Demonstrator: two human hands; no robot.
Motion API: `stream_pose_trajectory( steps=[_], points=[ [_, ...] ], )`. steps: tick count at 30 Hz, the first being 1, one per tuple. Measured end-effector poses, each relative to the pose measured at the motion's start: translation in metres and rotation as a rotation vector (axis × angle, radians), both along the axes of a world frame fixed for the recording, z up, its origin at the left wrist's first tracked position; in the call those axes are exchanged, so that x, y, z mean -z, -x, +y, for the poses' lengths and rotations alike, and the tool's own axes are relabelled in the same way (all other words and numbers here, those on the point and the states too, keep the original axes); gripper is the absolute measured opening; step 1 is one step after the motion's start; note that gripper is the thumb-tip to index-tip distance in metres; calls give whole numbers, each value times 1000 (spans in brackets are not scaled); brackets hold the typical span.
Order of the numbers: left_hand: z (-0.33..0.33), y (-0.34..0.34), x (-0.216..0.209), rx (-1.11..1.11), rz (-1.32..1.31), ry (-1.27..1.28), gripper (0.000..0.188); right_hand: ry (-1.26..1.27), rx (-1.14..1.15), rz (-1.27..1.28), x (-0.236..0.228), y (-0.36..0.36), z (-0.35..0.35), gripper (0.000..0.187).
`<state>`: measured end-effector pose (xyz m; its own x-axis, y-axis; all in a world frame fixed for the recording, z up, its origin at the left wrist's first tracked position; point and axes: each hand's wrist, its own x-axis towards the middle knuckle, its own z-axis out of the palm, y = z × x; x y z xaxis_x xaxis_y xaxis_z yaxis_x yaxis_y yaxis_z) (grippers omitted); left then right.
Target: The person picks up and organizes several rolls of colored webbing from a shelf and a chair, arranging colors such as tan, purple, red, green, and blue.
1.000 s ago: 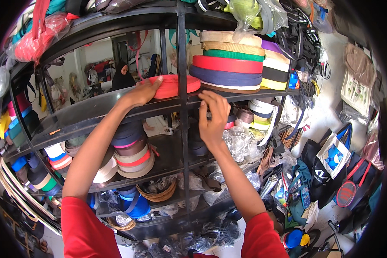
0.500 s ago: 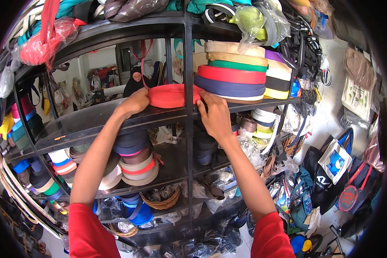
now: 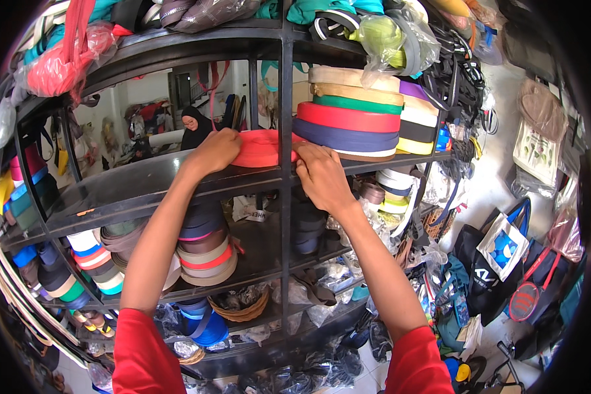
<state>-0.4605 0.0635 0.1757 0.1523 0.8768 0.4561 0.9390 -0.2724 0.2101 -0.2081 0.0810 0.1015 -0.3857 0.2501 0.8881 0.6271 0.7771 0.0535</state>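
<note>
A flat red roll of webbing [image 3: 259, 148] lies on the black middle shelf [image 3: 138, 180], behind the upright post [image 3: 286, 217] that crosses its right part. My left hand [image 3: 218, 152] is closed at the roll's left end, its fingertips hidden behind the hand. At the right end, my right hand [image 3: 322, 174] has its fingers curled against the roll's edge, just past the post. Next to that hand stands a tall stack of webbing rolls [image 3: 348, 118] in beige, green, red, navy and white.
More webbing rolls [image 3: 207, 253] fill the shelf below, near a wicker basket [image 3: 243, 308]. Plastic-wrapped bundles [image 3: 397, 39] hang over the top shelf. Behind the rack a person in a black head covering [image 3: 196, 125] is visible. Bags [image 3: 492, 256] hang on the right wall.
My left hand has shifted right and farther over the red roll. My right hand's fingers have curled in more. The roll shows slightly more to the right, and the view has shifted a little.
</note>
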Motion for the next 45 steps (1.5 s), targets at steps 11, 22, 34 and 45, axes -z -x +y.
stream_pose_trajectory(
  steps=[11,22,34,45],
  points=[
    [30,-40,-27,161,196,378,57,163,-79,296,83,-29,-113,29],
    [6,-191,135,722,60,-45,55,1686,462,493,469,-100,-406,27],
    [-21,-276,263,736,154,25,51,368,2070,2707,686,71,-822,48],
    [-36,-259,245,665,-44,-84,49,-387,2254,2865,735,108,-975,102]
  ],
)
